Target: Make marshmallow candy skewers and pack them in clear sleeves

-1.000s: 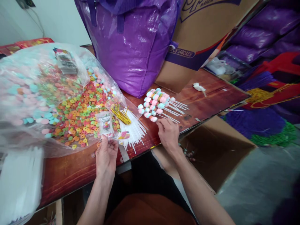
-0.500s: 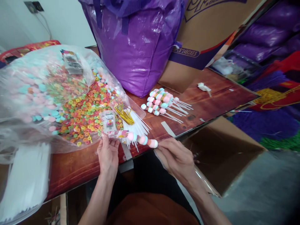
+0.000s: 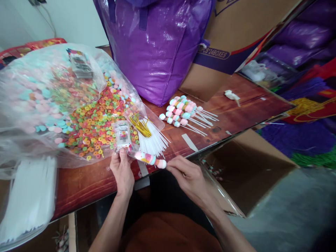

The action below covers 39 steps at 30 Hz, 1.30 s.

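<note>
My left hand point(image 3: 123, 170) pinches the open end of a narrow clear sleeve bag point(image 3: 136, 154) at the table's near edge. My right hand point(image 3: 187, 176) grips the stick end of a marshmallow skewer point(image 3: 152, 159) with pink, blue and white pieces. The skewer's front part lies inside the sleeve. A pile of finished marshmallow skewers point(image 3: 181, 112) lies further back on the wooden table point(image 3: 231, 115).
A large clear bag of coloured ring candies point(image 3: 86, 119) spreads over the left of the table, with white sticks point(image 3: 153, 141) and gold twist ties point(image 3: 140, 126) beside it. A purple bag point(image 3: 157, 49) and cardboard boxes point(image 3: 236, 31) stand behind. An open carton point(image 3: 241, 164) sits at right below the edge.
My right hand picked a skewer from the pile, brought it to the near edge and pushed it leftwards into the sleeve held by my left hand.
</note>
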{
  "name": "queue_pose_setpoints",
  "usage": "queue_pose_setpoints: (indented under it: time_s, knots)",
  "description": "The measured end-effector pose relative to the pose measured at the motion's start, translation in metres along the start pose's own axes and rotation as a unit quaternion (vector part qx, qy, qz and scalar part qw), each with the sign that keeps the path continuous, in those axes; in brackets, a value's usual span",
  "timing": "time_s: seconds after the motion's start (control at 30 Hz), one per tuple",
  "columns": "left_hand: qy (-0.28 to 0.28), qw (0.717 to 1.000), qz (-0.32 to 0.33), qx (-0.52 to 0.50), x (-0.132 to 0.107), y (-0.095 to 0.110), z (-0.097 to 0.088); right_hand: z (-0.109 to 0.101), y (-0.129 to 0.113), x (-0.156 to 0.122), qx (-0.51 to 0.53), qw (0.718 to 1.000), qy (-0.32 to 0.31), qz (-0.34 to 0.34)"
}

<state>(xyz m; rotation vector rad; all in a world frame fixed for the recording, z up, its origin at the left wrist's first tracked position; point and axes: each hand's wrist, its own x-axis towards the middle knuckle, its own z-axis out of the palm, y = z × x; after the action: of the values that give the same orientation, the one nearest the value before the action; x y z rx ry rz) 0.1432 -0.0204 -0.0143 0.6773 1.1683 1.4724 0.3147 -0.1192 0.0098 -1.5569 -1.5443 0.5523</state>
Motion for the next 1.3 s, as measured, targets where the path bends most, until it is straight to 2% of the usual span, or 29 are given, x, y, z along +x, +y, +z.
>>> queue_pose_setpoints:
  time_s: [0.2,0.5,0.6,0.73,0.87,0.93,1.07,1.13,1.3]
  knots:
    - [0.015,0.999,0.014,-0.031,-0.001,0.002,0.003,0.009,-0.006,-0.002,-0.013,1.000,-0.013,-0.001]
    - [0.012,0.999,0.014,-0.027,-0.010,0.000,0.006,0.024,-0.015,0.001,-0.033,0.999,0.020,0.020]
    - [-0.020,0.998,-0.017,-0.051,-0.012,0.005,0.008,0.030,-0.017,0.003,-0.031,0.999,0.037,0.018]
    - [-0.082,0.994,-0.063,-0.021,-0.020,0.010,0.012,0.047,-0.021,0.011,-0.030,0.998,0.044,0.014]
    - [-0.111,0.988,-0.100,-0.030,-0.026,0.010,0.012,0.061,-0.025,0.018,-0.034,0.997,0.067,0.016]
    - [-0.113,0.986,-0.112,-0.055,-0.023,0.011,0.011,0.057,-0.025,0.017,-0.028,0.998,0.046,0.020]
    - [-0.103,0.985,-0.108,-0.089,-0.012,0.013,0.006,0.040,-0.022,0.011,0.002,0.997,-0.037,0.067]
    - [-0.123,0.982,-0.120,-0.077,-0.010,0.012,0.004,0.037,-0.021,0.010,0.034,0.994,-0.060,0.089]
    - [-0.154,0.980,-0.120,-0.038,-0.018,0.009,0.001,0.053,-0.026,0.014,0.103,0.988,-0.041,0.107]
